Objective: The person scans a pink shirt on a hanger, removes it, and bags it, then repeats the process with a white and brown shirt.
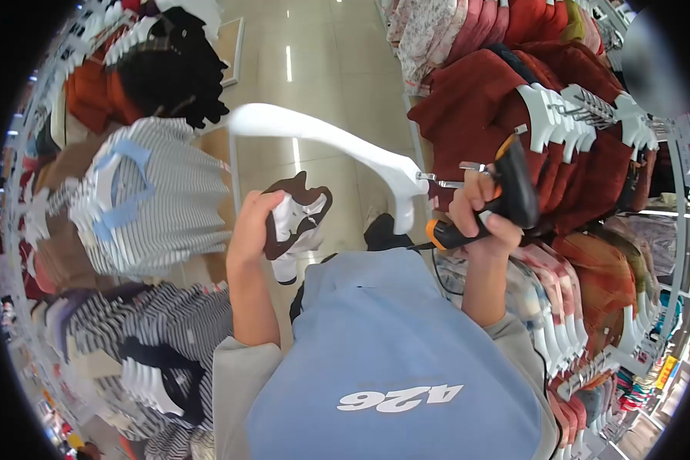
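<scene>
My left hand (251, 230) is closed around a small brown-and-white bundle (293, 217), folded like cloth, though I cannot make out its exact kind. My right hand (479, 211) grips a black-and-orange handheld scanner (517, 184) by its handle. The same hand also has the metal hook of a white clothes hanger (360, 149) between its fingers. That hanger has no garment on it and extends leftward over the aisle, above the bundle. A thin dark cable runs near the scanner's lower end.
A rack of striped shirts (180, 207) stands on the left, with dark tops (172, 69) farther along. Dark red garments (468, 115) on white hangers crowd the right rack, and plaid shirts (602, 264) hang nearer. Between the racks runs a shiny tiled floor (322, 54).
</scene>
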### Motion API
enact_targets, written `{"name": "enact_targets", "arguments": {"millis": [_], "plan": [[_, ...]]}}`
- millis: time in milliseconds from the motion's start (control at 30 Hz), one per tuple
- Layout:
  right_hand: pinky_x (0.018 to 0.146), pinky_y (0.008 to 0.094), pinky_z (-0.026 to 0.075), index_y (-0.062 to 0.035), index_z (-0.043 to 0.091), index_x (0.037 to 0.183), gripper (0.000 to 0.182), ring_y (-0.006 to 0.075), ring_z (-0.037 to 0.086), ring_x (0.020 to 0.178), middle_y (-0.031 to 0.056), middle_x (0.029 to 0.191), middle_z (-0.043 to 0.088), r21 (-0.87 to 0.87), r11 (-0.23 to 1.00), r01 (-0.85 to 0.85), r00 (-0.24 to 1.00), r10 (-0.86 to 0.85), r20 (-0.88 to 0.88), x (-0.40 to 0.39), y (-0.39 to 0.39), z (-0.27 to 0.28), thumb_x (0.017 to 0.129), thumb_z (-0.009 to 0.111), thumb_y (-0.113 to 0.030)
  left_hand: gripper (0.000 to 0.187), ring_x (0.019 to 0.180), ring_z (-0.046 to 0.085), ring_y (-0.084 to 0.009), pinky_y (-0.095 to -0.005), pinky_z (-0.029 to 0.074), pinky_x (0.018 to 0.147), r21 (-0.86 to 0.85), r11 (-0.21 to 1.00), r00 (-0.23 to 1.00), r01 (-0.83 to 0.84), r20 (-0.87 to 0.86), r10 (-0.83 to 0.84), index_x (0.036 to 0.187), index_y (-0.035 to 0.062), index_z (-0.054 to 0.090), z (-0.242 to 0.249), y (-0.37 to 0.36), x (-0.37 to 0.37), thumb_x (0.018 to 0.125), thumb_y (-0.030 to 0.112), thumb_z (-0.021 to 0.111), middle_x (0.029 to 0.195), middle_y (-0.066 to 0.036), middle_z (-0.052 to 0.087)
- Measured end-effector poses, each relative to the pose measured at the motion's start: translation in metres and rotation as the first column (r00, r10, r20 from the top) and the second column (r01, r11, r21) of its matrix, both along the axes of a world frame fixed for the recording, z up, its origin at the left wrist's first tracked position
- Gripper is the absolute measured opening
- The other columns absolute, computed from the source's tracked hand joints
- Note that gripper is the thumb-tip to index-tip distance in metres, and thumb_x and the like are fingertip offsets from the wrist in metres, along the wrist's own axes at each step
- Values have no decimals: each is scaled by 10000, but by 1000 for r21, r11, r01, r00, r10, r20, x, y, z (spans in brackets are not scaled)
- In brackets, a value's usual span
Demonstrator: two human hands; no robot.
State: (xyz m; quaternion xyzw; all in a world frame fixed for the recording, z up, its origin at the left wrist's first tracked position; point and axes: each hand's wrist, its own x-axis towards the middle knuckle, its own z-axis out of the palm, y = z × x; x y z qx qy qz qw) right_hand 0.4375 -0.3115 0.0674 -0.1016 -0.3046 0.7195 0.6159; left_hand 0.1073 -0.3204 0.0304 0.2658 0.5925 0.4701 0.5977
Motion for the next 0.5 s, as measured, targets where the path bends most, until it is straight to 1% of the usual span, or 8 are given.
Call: {"name": "enact_targets", "arguments": {"millis": [33, 67, 133, 200, 267, 367, 433, 500], "plan": [[475, 261, 369, -65, 441, 907, 332, 157, 485, 504, 66, 845, 438, 16, 1000, -17, 995, 18, -94, 0, 20, 6, 686, 688, -91, 293, 837, 563, -134, -269, 453, 707, 4, 1000, 1000, 10, -23, -10, 994, -19, 530, 3, 19, -2, 839, 219, 603, 941, -89, 598], [455, 257, 360, -74, 422, 910, 326, 143, 476, 473, 59, 860, 440, 143, 982, -123, 977, 145, -158, 3, 49, 7, 705, 674, -98, 299, 840, 575, -143, -274, 460, 718, 9, 1000, 999, -8, 43, 8, 1005, -23, 539, 7, 37, -3, 842, 220, 600, 946, -95, 606], [444, 256, 357, -76, 417, 913, 326, 136, 475, 465, 55, 865, 440, 188, 971, -150, 939, 199, -280, -2, 97, 15, 711, 670, -105, 359, 908, 612, -194, -315, 492, 793, 76, 997, 980, 19, 195, -34, 1089, -44, 553, 25, 73, 1, 847, 219, 589, 1019, -128, 627], [426, 254, 351, -82, 415, 919, 311, 124, 471, 447, 45, 870, 434, 282, 939, -196, 881, 294, -370, -7, 144, 26, 727, 657, -120, 379, 942, 613, -216, -330, 492, 832, 82, 995, 986, -60, 158, 46, 1117, -51, 550, 43, 103, 13, 849, 215, 581, 1049, -139, 625], [433, 250, 347, -87, 424, 937, 303, 121, 473, 450, 44, 863, 435, 279, 933, -227, 836, 333, -437, -13, 187, 32, 731, 646, -100, 417, 1023, 601, -274, -368, 465, 939, 90, 974, 957, -206, 227, 181, 1165, -66, 536, 68, 132, 34, 830, 182, 556, 1124, -170, 609], [479, 272, 346, -97, 449, 964, 292, 143, 472, 476, 50, 872, 451, 236, 940, -245, 838, 328, -436, -20, 252, 28, 733, 628, -103, 443, 1035, 593, -288, -380, 458, 946, 267, 918, 953, -293, 164, 256, 1176, -75, 525, 91, 176, 48, 803, 162, 536, 1133, -182, 605], [499, 274, 351, -92, 454, 961, 291, 148, 470, 504, 55, 871, 451, 163, 942, -292, 845, 334, -418, -26, 291, 7, 730, 630, -113, 459, 1020, 599, -299, -390, 469, 928, 318, 868, 910, -381, 295, 291, 1160, -86, 531, 107, 208, 62, 780, 173, 533, 1104, -204, 611], [523, 269, 361, -86, 450, 940, 281, 148, 469, 542, 64, 869, 454, 97, 932, -350, 850, 359, -387, -28, 323, -30, 730, 633, -115, 392, 959, 626, -288, -372, 493, 890, 313, 866, 904, -390, 311, 294, 1079, -65, 582, 120, 236, 57, 778, 182, 539, 1034, -186, 642]]}}
